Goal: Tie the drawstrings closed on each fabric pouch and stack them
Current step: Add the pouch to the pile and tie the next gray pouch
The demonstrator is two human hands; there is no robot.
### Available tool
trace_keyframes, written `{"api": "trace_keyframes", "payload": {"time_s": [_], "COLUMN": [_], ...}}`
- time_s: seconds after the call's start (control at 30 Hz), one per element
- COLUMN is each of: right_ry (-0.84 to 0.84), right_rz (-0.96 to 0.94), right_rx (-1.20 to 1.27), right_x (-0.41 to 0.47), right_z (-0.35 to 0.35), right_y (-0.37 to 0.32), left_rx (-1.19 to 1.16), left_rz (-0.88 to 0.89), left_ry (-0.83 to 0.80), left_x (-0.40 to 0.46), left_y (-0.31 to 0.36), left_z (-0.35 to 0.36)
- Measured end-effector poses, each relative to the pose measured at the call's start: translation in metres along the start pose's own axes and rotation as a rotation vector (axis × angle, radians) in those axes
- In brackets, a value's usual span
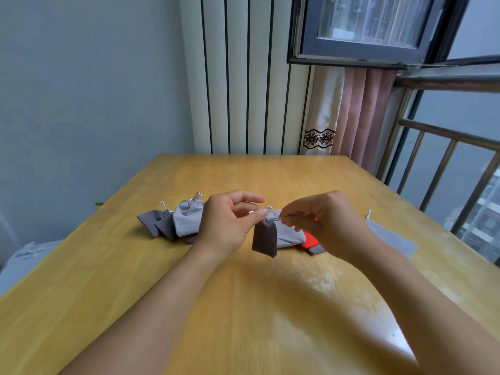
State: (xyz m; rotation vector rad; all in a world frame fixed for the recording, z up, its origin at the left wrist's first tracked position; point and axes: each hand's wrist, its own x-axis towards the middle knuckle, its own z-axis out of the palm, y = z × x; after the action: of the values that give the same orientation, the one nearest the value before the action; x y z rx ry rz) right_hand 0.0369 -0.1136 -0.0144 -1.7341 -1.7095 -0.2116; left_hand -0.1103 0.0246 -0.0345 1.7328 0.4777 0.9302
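A small dark grey pouch point(265, 238) hangs above the wooden table point(135, 266) by its pale drawstring point(272, 215). My left hand point(230, 226) pinches the string at the pouch's neck on the left. My right hand point(324, 220) pinches the string's other end on the right. To the left, a heap of closed pouches point(173, 221) in light and dark grey lies on the table. Behind the hanging pouch lie a light grey pouch point(290, 234) and an orange-red pouch point(309, 242). Another flat grey pouch point(392, 239) lies at the right.
A white radiator point(243, 77) stands against the wall behind the table. A curtain point(349, 112), an open window point(365, 28) and a metal railing point(446, 163) are at the right. Something pale lies low at the far left point(27, 255).
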Motion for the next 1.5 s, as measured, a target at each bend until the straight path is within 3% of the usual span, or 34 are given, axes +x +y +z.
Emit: {"api": "trace_keyframes", "payload": {"time_s": [0.07, 0.13, 0.23, 0.3, 0.43, 0.53, 0.67, 0.97, 1.1, 1.27, 1.43, 1.5], "right_ry": [0.01, 0.039, 0.083, 0.019, -0.041, -0.033, -0.038, -0.076, -0.042, -0.126, -0.142, -0.132], "right_rz": [-0.137, -0.153, 0.029, 0.159, 0.383, 0.553, 0.63, 0.574, 0.659, 0.647, 0.656, 0.661], "right_rx": [-0.038, -0.026, 0.129, 0.331, 0.756, 0.901, 0.921, 0.933, 0.968, 1.068, 1.058, 1.058], "right_x": [0.001, 0.001, 0.002, 0.003, 0.002, 0.002, 0.002, 0.001, 0.002, 0.001, 0.0, 0.0], "right_z": [0.002, 0.002, 0.001, -0.002, -0.002, 0.002, 0.005, 0.005, 0.007, 0.008, 0.012, 0.015], "right_y": [-0.004, -0.004, 0.0, 0.0, 0.002, 0.005, 0.003, -0.001, 0.0, -0.001, -0.002, -0.002], "left_rx": [0.136, 0.119, 0.021, -0.055, -0.177, -0.193, -0.134, 0.039, 0.159, 0.152, 0.3, 0.264], "left_rz": [0.032, 0.001, -0.026, -0.019, -0.014, 0.013, 0.088, 0.166, 0.227, 0.265, 0.423, 0.373], "left_ry": [-0.09, -0.242, -0.349, -0.351, -0.318, -0.293, -0.211, -0.041, 0.024, 0.091, 0.158, 0.168], "left_x": [-0.002, -0.005, -0.007, -0.008, -0.009, -0.008, -0.008, -0.011, -0.013, -0.012, -0.015, -0.016], "left_y": [-0.001, 0.003, 0.008, 0.011, 0.014, 0.013, 0.006, 0.0, 0.002, 0.001, 0.0, 0.002], "left_z": [0.0, 0.001, 0.002, 0.002, 0.003, 0.005, 0.009, 0.018, 0.021, 0.021, 0.021, 0.022]}}
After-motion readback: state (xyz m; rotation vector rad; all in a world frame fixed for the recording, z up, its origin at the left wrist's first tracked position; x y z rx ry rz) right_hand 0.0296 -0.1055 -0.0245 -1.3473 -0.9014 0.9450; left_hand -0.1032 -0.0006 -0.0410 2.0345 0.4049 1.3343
